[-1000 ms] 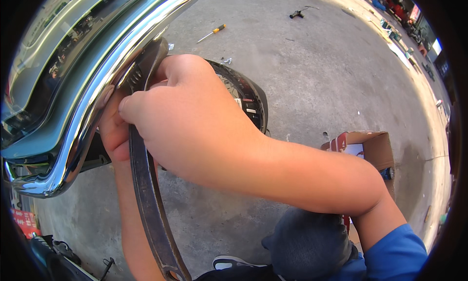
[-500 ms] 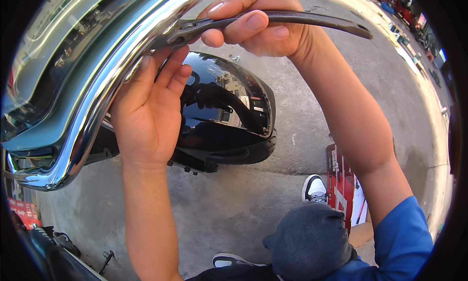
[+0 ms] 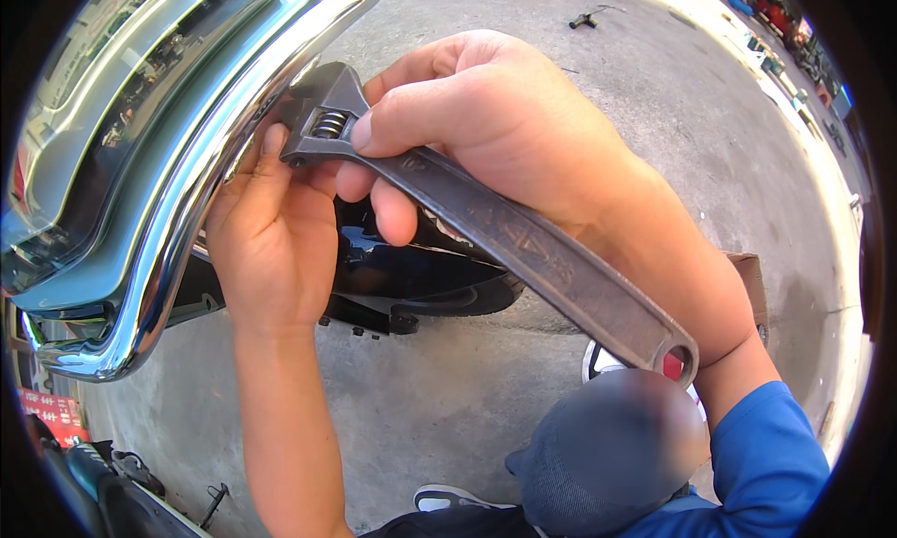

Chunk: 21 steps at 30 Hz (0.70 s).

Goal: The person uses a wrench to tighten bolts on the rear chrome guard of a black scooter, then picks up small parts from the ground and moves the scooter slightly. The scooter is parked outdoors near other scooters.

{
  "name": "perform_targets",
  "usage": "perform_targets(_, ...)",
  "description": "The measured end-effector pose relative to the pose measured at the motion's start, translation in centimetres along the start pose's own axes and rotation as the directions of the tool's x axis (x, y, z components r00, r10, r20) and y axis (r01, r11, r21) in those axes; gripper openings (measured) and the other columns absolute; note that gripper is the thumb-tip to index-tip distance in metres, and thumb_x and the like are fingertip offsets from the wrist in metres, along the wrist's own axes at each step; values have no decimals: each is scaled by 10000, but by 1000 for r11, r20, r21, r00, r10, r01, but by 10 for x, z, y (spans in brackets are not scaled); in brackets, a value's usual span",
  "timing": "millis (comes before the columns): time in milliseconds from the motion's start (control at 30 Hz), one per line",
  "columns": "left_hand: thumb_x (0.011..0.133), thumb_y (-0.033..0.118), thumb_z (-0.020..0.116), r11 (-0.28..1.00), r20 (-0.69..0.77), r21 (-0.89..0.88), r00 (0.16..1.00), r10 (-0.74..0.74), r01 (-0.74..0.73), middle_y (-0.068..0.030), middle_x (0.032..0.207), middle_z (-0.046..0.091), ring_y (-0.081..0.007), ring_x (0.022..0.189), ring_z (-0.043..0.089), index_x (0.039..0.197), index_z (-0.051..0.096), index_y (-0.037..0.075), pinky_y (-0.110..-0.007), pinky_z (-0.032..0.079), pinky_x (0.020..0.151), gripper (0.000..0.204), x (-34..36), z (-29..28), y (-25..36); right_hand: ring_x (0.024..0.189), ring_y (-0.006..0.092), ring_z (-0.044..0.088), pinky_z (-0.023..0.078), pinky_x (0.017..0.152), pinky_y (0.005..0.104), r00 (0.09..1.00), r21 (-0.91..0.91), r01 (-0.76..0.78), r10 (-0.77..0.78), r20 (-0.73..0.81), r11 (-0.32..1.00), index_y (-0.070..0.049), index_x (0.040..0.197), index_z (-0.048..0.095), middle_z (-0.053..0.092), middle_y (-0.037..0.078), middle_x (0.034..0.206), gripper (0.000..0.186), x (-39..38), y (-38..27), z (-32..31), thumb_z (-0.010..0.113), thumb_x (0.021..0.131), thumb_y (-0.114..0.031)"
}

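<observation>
My right hand (image 3: 467,118) grips a dark metal adjustable wrench (image 3: 523,248), thumb beside the worm screw. The wrench lies diagonally, its jaw against the underside of a curved chrome bar (image 3: 187,174), its ring end toward the lower right. Beneath that bar, my left hand (image 3: 266,239) is raised with curled fingers, their tips partly behind the wrench head; what they hold is hidden. The bar runs along a glossy teal panel (image 3: 107,230). Below both hands sits a glossy black curved body part (image 3: 374,267).
Concrete floor (image 3: 696,90) surrounds the work, with a small T-handled tool (image 3: 584,21) farther back. A cardboard box (image 3: 747,267) is partly hidden at right. A blurred dark fabric shape (image 3: 589,445) and white-edged shoes are below. Dark equipment (image 3: 84,482) stands lower left.
The wrench swung from upright to horizontal, then to a downward-right diagonal with its screw side showing. My right hand moved up, turned over and back; my left hand came into fuller view.
</observation>
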<state>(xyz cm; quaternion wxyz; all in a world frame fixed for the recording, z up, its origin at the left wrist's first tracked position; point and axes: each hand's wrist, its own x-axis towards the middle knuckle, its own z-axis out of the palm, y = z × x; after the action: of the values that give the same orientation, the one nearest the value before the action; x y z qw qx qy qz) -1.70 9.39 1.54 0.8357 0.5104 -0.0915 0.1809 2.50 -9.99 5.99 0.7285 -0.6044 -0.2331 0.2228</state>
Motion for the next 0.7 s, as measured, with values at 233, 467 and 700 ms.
perform_targets(233,1096,156,453,994,-95,32,990,-104,108,-123,1111,707,-178,972,697,1238,638,1,-338,589,848,281,-4,-11,6,621,196,714,573,616,292,986,90,-8,23,-165,996,135,976,641,729,167,778,204,-13,-18,52,655,866,-37)
perform_targets(467,1101,152,426,977,-78,-109,978,-192,183,-122,1169,700,-201,1032,688,1268,629,17,-362,579,905,296,-2,-11,6,605,182,703,565,580,298,979,296,186,-153,-131,937,125,946,646,721,172,744,180,-18,-4,54,652,886,-45)
perform_targets(700,1103,162,439,971,-51,-163,981,-185,175,-131,1176,704,-195,1031,690,1284,626,10,-353,579,902,301,-2,-14,3,602,191,696,567,564,312,982,198,136,-105,-160,971,126,955,636,710,177,762,169,-14,-8,52,641,893,-31)
